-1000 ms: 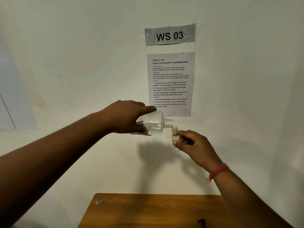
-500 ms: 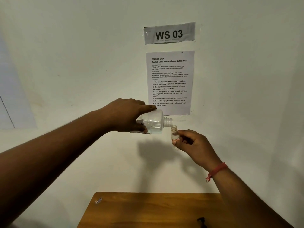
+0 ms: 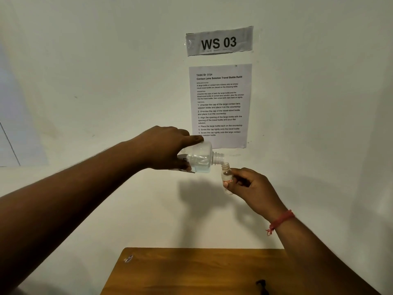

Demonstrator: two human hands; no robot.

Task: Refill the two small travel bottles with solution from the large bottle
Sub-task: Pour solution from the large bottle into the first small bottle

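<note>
Pouring is in hand: the left hand point(image 3: 163, 145) grips the large bottle point(image 3: 201, 157) tipped sideways, neck over the small travel bottle point(image 3: 226, 174), pinched upright in the right hand's point(image 3: 253, 188) fingers above the surface point(image 3: 191, 271). Next likely calls for steady tilting, mouths aligned.

The large bottle point(image 3: 201, 158) lies on its side in the left hand point(image 3: 168, 149), mouth pointing right, directly above the open neck of the small travel bottle point(image 3: 226, 176), which the right hand point(image 3: 253, 188) holds upright just beside it. Both are raised above the table's far edge point(image 3: 202, 250). Behind them on the wall hangs an instruction sheet point(image 3: 221, 105) — a sign point(image 3: 219, 41) above it.
</note>
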